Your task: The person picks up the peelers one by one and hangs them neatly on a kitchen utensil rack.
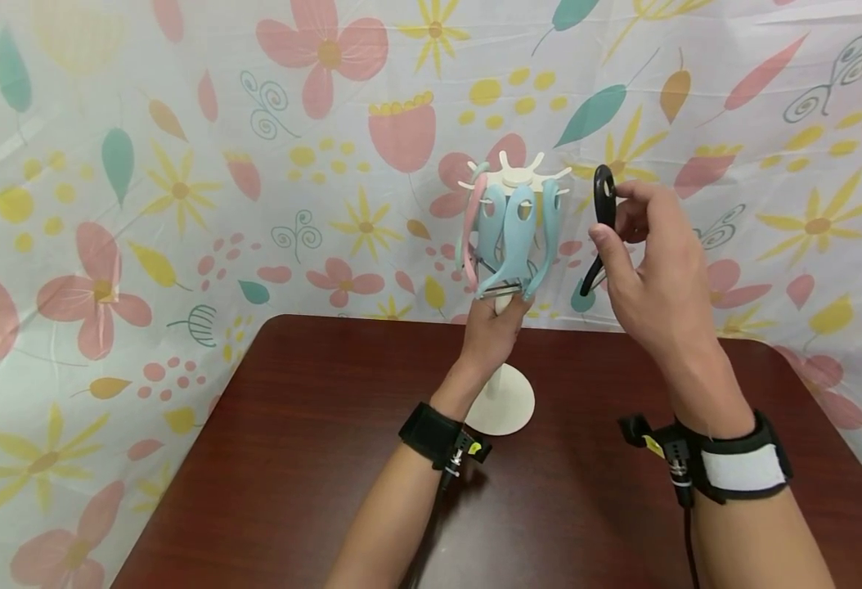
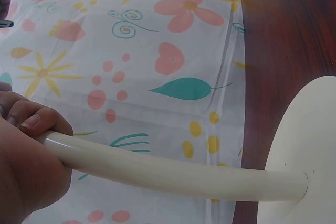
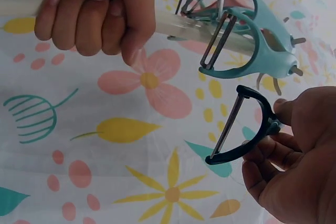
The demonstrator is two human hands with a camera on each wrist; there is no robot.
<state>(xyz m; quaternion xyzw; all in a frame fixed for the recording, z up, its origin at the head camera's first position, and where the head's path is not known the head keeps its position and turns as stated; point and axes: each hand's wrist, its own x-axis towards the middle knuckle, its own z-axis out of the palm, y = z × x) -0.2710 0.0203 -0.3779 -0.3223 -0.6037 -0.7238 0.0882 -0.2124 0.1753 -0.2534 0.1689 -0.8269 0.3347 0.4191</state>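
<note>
My left hand point(image 1: 491, 329) grips the pole point(image 2: 157, 169) of a cream stand, just under its top. From the hooked rack point(image 1: 521, 177) at the top hang several peelers, among them a light blue peeler point(image 1: 517, 233) and a pink peeler point(image 1: 473, 237). To the right of the rack, my right hand point(image 1: 655, 270) pinches a black peeler point(image 1: 603, 200) between thumb and fingers, apart from the stand. In the right wrist view the black peeler's blade end point(image 3: 239, 155) points away from the fingers, below the hanging light blue peelers point(image 3: 257, 51).
The stand's round base point(image 1: 508, 409) is on a dark red-brown table point(image 1: 313, 458). Behind the table hangs a white cloth point(image 1: 203, 164) with flowers and leaves. Black straps point(image 1: 733, 466) with cables are on both wrists.
</note>
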